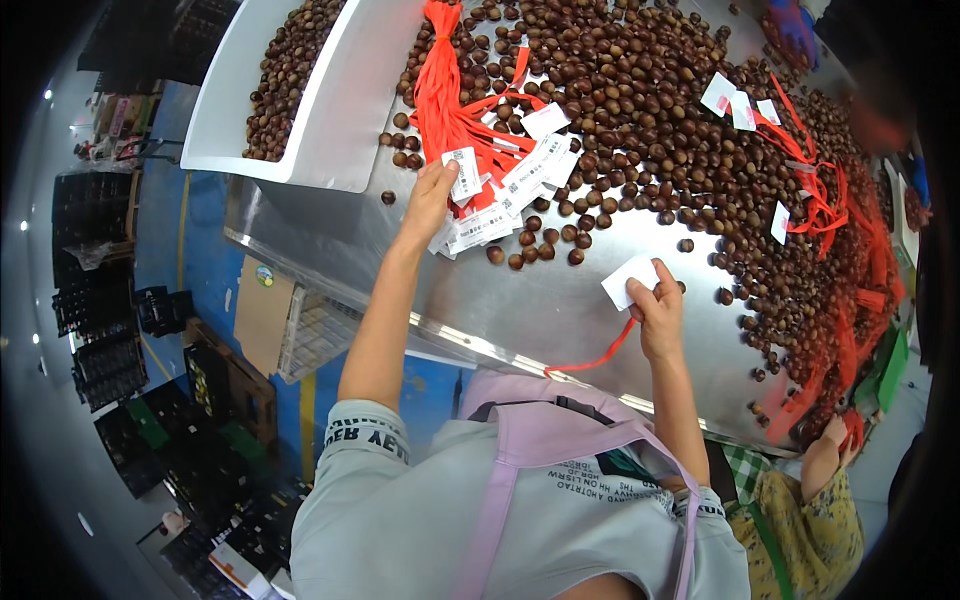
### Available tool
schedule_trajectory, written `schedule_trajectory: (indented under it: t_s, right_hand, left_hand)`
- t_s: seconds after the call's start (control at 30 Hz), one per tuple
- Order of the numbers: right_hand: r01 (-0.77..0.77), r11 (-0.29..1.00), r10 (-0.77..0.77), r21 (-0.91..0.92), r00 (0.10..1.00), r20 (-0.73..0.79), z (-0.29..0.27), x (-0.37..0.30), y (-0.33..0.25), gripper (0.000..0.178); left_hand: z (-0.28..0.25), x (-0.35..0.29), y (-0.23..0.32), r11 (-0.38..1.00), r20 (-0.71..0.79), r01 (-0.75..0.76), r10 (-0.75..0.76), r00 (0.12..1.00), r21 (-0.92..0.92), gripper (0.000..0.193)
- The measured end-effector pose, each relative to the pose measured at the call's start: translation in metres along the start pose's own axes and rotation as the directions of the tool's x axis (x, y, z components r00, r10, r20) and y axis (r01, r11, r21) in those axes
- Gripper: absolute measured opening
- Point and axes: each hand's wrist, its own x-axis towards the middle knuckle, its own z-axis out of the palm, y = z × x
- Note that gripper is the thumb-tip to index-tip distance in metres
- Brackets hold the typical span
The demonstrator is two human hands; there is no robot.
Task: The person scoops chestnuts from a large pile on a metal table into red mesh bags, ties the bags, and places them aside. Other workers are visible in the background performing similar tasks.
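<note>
Over the steel table (475, 300), my left hand (428, 205) is closed, pinching a white printed label (463, 176) at the edge of a bundle of red mesh strips (440, 85). More white labels (538, 172) fan out from that bundle, over the metal and some brown chestnuts (620, 90). To the right, nearer my body, my right hand (658, 310) is closed with thumb and fingers on one white label (630, 281). From that label a thin red strip (590, 366) trails down to the left, toward the table's near edge.
A white plastic bin (365, 120) with chestnuts stands at the far left of the table. More labelled red strips (825, 200) and filled red net bags (865, 300) lie at the right. A person in yellow patterned clothing (800, 520) is at the lower right; a blue-gloved hand (795, 35) shows far right.
</note>
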Motion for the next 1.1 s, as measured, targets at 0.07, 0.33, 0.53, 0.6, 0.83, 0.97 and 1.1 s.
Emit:
schedule_trajectory:
  t_s: [0.07, 0.33, 0.53, 0.6, 0.83, 0.97, 1.1]
  right_hand:
    - [0.0, 1.0, 0.0, -0.023, 1.0, 0.004, -0.004, 0.002, 0.001, 0.032]
    - [0.014, 0.995, -0.012, -0.101, 1.0, 0.023, 0.015, -0.012, -0.007, 0.011]
    - [0.042, 0.993, -0.046, -0.113, 0.999, -0.028, 0.013, -0.016, -0.008, 0.028]
    - [0.037, 0.994, -0.043, -0.099, 0.997, -0.059, 0.007, -0.019, -0.004, 0.03]
    - [0.038, 0.992, -0.048, -0.122, 0.996, -0.079, 0.014, -0.031, -0.009, 0.013]
    - [0.051, 0.981, -0.062, -0.188, 0.997, -0.052, 0.024, -0.038, -0.013, 0.016]
    - [0.093, 0.976, -0.103, -0.197, 0.994, -0.039, 0.022, -0.044, -0.013, 0.014]
  left_hand:
    - [0.003, 0.001, 0.011, 0.993, 0.028, 0.025, -0.028, 0.999, 0.118, 0.045]
    - [0.067, -0.033, 0.045, 0.369, 0.011, -0.23, 0.509, 0.861, 0.9, 0.044]
    - [0.001, -0.009, 0.007, 0.355, 0.019, -0.284, 0.595, 0.803, 0.89, 0.011]
    - [-0.018, -0.016, 0.006, 0.317, 0.014, -0.239, 0.575, 0.818, 0.918, 0.01]
    - [0.008, -0.008, 0.054, 0.216, 0.176, -0.416, 0.67, 0.722, 0.883, 0.041]
    - [0.062, 0.031, 0.061, 0.276, 0.273, -0.502, 0.583, 0.765, 0.82, 0.087]
    - [0.07, 0.062, 0.048, 0.331, 0.191, -0.359, 0.446, 0.874, 0.872, 0.091]
